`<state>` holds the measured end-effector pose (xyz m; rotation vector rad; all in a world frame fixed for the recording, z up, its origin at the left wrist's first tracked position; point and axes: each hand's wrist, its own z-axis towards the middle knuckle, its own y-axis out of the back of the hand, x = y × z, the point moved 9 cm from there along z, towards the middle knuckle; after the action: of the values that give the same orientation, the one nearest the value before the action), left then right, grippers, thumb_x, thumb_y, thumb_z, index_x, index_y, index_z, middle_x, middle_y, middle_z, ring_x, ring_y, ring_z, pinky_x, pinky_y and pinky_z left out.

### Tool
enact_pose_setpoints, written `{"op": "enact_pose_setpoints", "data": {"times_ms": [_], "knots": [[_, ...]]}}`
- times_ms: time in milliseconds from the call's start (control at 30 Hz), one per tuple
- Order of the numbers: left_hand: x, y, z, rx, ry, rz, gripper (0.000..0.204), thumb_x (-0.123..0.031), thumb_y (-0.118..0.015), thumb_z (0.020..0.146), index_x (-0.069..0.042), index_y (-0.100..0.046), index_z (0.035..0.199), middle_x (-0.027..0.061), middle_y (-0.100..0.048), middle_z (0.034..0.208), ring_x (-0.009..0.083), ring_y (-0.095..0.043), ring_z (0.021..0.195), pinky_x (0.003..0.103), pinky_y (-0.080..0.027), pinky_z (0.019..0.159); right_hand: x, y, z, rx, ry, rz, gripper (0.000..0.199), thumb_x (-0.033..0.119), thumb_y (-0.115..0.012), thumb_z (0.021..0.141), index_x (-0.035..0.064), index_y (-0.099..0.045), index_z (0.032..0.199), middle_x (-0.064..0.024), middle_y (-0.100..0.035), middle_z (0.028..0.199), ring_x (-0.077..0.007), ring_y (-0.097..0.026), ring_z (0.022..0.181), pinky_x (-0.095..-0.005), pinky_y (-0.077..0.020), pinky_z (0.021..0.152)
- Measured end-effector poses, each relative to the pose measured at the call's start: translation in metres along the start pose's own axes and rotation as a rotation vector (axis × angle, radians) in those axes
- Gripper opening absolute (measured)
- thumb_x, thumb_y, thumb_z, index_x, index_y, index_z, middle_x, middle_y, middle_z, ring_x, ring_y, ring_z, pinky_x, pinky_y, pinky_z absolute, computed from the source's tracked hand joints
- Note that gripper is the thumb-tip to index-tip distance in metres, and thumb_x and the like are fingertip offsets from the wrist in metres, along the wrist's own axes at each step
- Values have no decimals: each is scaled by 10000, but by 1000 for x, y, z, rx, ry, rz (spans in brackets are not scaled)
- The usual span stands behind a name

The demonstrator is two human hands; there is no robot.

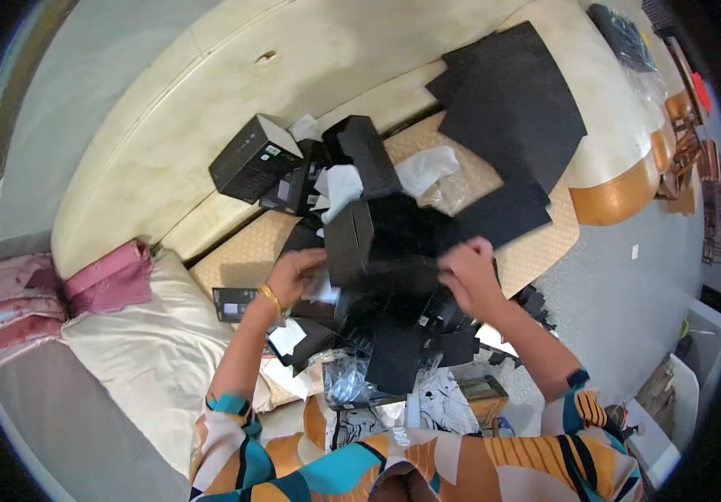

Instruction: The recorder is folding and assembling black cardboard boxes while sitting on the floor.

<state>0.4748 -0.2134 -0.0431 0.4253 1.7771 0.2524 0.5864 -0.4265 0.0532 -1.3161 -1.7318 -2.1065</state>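
In front of me a black cardboard box point(349, 243) with dark flaps stands over a heap of black packaging, partly smeared by motion. My left hand point(296, 272), with a gold bangle at its wrist, has bent fingers against the box's left side. White paper point(322, 289) shows just below those fingertips. On the other side, my right hand point(471, 274) is blurred, its fingers curled at the box's right edge. Dark card hides part of its grip. Beneath lie several black card pieces point(394, 360) and crumpled clear plastic point(348, 381).
Behind the heap is a cream sofa point(210, 100) with a beige woven seat point(544, 251). Several black boxes point(256, 159) stand near its backrest. Large black sheets point(515, 100) lie at the far right. White pillows point(160, 326) are at left, grey floor point(603, 293) at right.
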Motion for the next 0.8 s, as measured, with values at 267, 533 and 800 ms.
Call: {"op": "enact_pose_setpoints", "data": {"times_ms": [267,533,800], "knots": [[-93,-87,-136,358,-7,604,338,-133,-620,566,-34,-629,889,197,-370,1254,309,-201,1272,543,-211,977,84,-19,-98,382,107,261,206,67,-588,682,57,-530,879,-66,-541,777,-233,-523,778,-388,-338,770],[-16,15,-148,-83,426,101,477,-7,-518,718,-87,-462,1185,88,-525,1149,227,-539,994,300,-425,827,27,-52,-69,492,-24,16,568,159,-631,681,-36,-406,1165,-210,-473,1114,-330,-450,1043,-400,-356,892],[227,123,-63,-1011,895,-1118,1051,-623,-621,619,-137,-65,1366,168,-197,1364,322,-210,1249,500,-165,998,-94,19,150,-204,-238,133,416,274,-568,766,23,-493,1089,-174,-523,1072,-303,-487,1029,-371,-398,842]]}}
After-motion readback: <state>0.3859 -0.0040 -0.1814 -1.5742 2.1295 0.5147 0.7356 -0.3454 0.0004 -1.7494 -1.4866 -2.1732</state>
